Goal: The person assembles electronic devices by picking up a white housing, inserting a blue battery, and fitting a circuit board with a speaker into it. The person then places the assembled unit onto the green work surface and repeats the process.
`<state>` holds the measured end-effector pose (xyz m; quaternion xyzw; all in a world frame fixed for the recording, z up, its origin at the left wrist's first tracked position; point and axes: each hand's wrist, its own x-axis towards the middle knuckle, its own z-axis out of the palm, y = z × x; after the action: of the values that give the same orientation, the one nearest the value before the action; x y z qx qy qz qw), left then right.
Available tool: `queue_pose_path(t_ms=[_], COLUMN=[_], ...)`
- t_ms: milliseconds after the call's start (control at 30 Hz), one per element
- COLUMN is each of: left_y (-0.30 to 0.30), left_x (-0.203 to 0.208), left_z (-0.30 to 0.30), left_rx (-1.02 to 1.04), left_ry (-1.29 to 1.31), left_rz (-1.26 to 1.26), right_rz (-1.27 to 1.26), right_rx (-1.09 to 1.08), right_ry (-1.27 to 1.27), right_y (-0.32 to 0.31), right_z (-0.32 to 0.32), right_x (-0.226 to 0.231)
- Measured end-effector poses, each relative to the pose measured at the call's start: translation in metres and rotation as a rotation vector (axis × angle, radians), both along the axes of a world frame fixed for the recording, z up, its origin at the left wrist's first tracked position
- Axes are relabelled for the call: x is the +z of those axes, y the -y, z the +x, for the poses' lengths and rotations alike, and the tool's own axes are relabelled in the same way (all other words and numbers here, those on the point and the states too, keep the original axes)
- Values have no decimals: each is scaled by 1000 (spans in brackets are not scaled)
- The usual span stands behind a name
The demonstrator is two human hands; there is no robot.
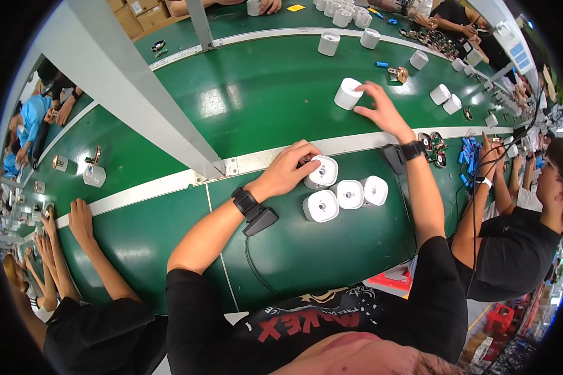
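Observation:
My left hand is closed on a white rounded plastic housing, its fingers curled at the housing's far left side. Right in front stand three more white housings, grouped close together, each with a small hole in its top. My right hand reaches across the metal rail with thumb and fingers apart. It is at the right side of another white housing, slightly tilted on the green belt; I cannot tell whether the fingertips touch it. Each wrist wears a black strap with a small device.
A white metal post rises from the rail left of my hands. Small round parts and blue cylindrical cells lie to the right. More white housings stand on the belt. Co-workers sit close on both sides.

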<state>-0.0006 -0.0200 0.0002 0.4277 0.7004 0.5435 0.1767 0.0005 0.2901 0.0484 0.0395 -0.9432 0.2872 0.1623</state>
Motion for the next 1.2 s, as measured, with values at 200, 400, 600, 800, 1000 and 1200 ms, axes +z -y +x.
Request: queue_pose_path(t_ms=[200,400,600,800,1000,1200], left_y=[3,1,4,3,1,4], left_x=[-1,6,8,1,0,3], left_z=[1,4,3,2,4,-1], left_rx=[-1,-18,-97,-133,-128,-129], left_ry=[-9,-25,-104,151,136,125], left_rz=[-2,123,42,46,77,44], right_rz=[-282,-337,-731,-160,95,349], right_rx=[79,291,424,-117,-280,-283], right_ry=[308,528,728,263,103,229], right_y=[3,-3,-5,-61,-88,-71], right_z=[19,88,93,28,-4,-21], right_x=[9,28,48,6,-40,-45])
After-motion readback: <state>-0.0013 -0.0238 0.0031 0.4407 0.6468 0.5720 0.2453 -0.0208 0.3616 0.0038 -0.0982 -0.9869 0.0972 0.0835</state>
